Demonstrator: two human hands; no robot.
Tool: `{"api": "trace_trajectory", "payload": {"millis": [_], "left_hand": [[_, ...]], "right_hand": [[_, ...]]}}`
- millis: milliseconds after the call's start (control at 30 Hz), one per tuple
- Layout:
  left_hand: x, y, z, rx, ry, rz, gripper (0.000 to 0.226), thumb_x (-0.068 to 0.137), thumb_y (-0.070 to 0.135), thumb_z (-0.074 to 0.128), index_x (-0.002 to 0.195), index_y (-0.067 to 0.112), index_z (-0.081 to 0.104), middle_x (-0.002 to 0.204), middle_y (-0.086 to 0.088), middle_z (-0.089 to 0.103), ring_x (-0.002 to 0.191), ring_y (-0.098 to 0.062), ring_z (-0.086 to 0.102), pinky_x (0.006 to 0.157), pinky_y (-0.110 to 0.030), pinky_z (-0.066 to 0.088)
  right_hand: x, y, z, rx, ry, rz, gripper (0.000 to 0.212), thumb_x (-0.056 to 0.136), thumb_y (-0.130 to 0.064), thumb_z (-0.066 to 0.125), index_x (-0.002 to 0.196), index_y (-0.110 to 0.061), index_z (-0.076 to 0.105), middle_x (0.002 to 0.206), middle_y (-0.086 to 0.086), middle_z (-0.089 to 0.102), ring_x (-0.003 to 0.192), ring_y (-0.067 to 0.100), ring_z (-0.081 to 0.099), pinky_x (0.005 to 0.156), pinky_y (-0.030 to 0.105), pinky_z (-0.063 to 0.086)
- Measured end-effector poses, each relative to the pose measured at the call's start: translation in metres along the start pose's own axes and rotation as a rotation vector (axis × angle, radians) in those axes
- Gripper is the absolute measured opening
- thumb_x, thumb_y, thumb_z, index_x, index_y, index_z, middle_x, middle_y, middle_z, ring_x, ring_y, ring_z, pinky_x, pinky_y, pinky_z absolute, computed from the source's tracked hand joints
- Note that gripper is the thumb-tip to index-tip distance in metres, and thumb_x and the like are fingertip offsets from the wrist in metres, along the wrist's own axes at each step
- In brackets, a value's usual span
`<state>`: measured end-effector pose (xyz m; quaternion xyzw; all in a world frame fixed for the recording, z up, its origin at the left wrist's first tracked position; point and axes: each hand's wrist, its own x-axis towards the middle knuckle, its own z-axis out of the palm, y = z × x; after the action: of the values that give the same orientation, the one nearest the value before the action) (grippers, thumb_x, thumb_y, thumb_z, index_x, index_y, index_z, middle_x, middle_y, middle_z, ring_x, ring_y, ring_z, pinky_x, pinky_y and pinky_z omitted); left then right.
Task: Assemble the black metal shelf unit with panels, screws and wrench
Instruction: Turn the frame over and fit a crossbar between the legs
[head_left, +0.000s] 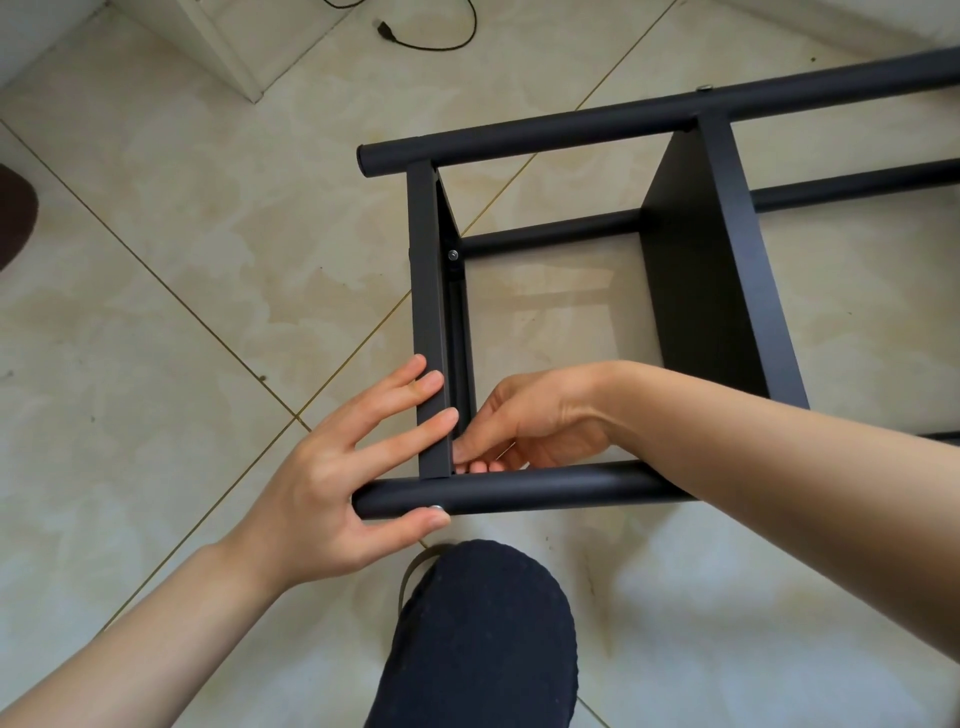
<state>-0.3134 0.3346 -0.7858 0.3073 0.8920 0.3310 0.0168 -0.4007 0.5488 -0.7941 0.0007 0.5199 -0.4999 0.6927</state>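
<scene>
The black metal shelf unit (571, 130) lies on its side on the tiled floor, with round tubes and flat panels. My left hand (332, 483) rests on the end panel (428, 312) with spread fingers, and its thumb presses a silver screw (436, 508) on the near tube (519, 491). My right hand (524, 423) reaches inside the frame, fingertips pinched at the corner where that panel meets the near tube; what they hold is hidden. A second panel (696, 291) stands further right. Another screw (453, 254) shows inside the end panel.
My knee in dark fabric (478, 639) is just below the near tube. A black cable with a plug (415, 36) lies at the top, beside a white furniture base (228, 47). A dark object (13, 208) sits at the left edge.
</scene>
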Motion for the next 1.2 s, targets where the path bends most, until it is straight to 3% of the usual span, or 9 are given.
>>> {"api": "trace_trajectory", "payload": {"millis": [133, 300, 400, 500, 600, 767, 933, 1100, 1200], "left_hand": [[0.0001, 0.0005, 0.0006, -0.002, 0.003, -0.002, 0.058, 0.094, 0.042, 0.068, 0.134, 0.002, 0.056, 0.150, -0.017, 0.046, 0.148, -0.034, 0.035, 0.118, -0.044, 0.034], [0.0004, 0.0005, -0.0001, 0.002, 0.000, 0.001, 0.059, 0.094, 0.042, 0.068, 0.134, 0.001, 0.057, 0.150, -0.018, 0.046, 0.148, -0.034, 0.035, 0.119, -0.044, 0.034], [0.0006, 0.0006, 0.0004, -0.003, 0.001, -0.001, 0.059, 0.093, 0.041, 0.068, 0.134, 0.000, 0.056, 0.149, -0.019, 0.046, 0.148, -0.035, 0.035, 0.118, -0.045, 0.034], [0.0003, 0.0009, 0.0004, -0.001, 0.000, -0.003, 0.059, 0.092, 0.040, 0.069, 0.134, 0.000, 0.057, 0.149, -0.019, 0.046, 0.148, -0.034, 0.035, 0.118, -0.045, 0.034], [0.0008, 0.0015, -0.0001, 0.002, -0.003, -0.003, 0.059, 0.091, 0.039, 0.070, 0.134, 0.000, 0.057, 0.149, -0.019, 0.046, 0.148, -0.034, 0.035, 0.119, -0.045, 0.034], [0.0003, 0.0017, 0.0004, -0.009, -0.002, -0.016, 0.059, 0.092, 0.040, 0.069, 0.134, 0.000, 0.056, 0.149, -0.019, 0.046, 0.148, -0.035, 0.035, 0.118, -0.046, 0.034], [0.0001, 0.0014, 0.0007, -0.010, 0.000, -0.012, 0.059, 0.093, 0.041, 0.068, 0.134, 0.001, 0.057, 0.149, -0.019, 0.046, 0.148, -0.035, 0.035, 0.118, -0.047, 0.034], [0.0008, 0.0032, 0.0004, -0.010, -0.004, -0.016, 0.059, 0.092, 0.039, 0.069, 0.134, -0.001, 0.056, 0.149, -0.019, 0.046, 0.148, -0.034, 0.035, 0.119, -0.046, 0.034], [0.0012, 0.0041, -0.0003, -0.008, -0.002, -0.019, 0.059, 0.091, 0.038, 0.069, 0.135, 0.000, 0.056, 0.149, -0.019, 0.046, 0.148, -0.034, 0.035, 0.119, -0.045, 0.033]], "right_hand": [[0.0084, 0.0005, 0.0078, -0.031, 0.078, -0.023, 0.011, 0.093, -0.015, 0.065, 0.090, -0.006, 0.068, 0.076, 0.005, 0.061, 0.060, 0.010, 0.055, 0.062, 0.022, 0.050], [0.0005, -0.0004, 0.0013, 0.003, 0.016, -0.011, 0.016, 0.093, -0.014, 0.064, 0.079, -0.010, 0.070, 0.070, 0.001, 0.064, 0.062, 0.009, 0.058, 0.063, 0.021, 0.052], [0.0034, 0.0003, 0.0046, -0.042, 0.062, -0.006, 0.017, 0.093, -0.017, 0.064, 0.079, -0.010, 0.068, 0.066, 0.000, 0.062, 0.060, 0.010, 0.057, 0.060, 0.020, 0.051], [0.0078, 0.0006, 0.0088, -0.041, 0.088, -0.031, 0.012, 0.094, -0.016, 0.064, 0.086, -0.008, 0.067, 0.074, 0.003, 0.062, 0.066, 0.013, 0.058, 0.066, 0.024, 0.051], [0.0032, 0.0007, 0.0048, -0.015, 0.045, -0.047, 0.015, 0.093, -0.014, 0.063, 0.080, -0.010, 0.069, 0.077, 0.003, 0.064, 0.068, 0.012, 0.058, 0.074, 0.027, 0.051], [0.0025, 0.0010, 0.0036, -0.017, 0.049, -0.033, 0.017, 0.093, -0.014, 0.064, 0.078, -0.008, 0.069, 0.070, 0.003, 0.064, 0.064, 0.012, 0.060, 0.066, 0.024, 0.054], [0.0064, 0.0006, 0.0090, 0.001, 0.066, -0.037, 0.009, 0.093, -0.013, 0.064, 0.091, -0.006, 0.069, 0.074, 0.004, 0.066, 0.065, 0.013, 0.063, 0.065, 0.025, 0.055], [0.0019, 0.0000, 0.0061, -0.025, 0.045, -0.030, 0.009, 0.094, -0.013, 0.061, 0.093, -0.006, 0.066, 0.074, 0.004, 0.062, 0.066, 0.013, 0.059, 0.072, 0.027, 0.050], [0.0035, 0.0003, 0.0089, -0.055, 0.082, -0.032, 0.008, 0.094, -0.012, 0.062, 0.093, -0.005, 0.066, 0.068, 0.003, 0.059, 0.062, 0.012, 0.055, 0.068, 0.025, 0.047]]}}
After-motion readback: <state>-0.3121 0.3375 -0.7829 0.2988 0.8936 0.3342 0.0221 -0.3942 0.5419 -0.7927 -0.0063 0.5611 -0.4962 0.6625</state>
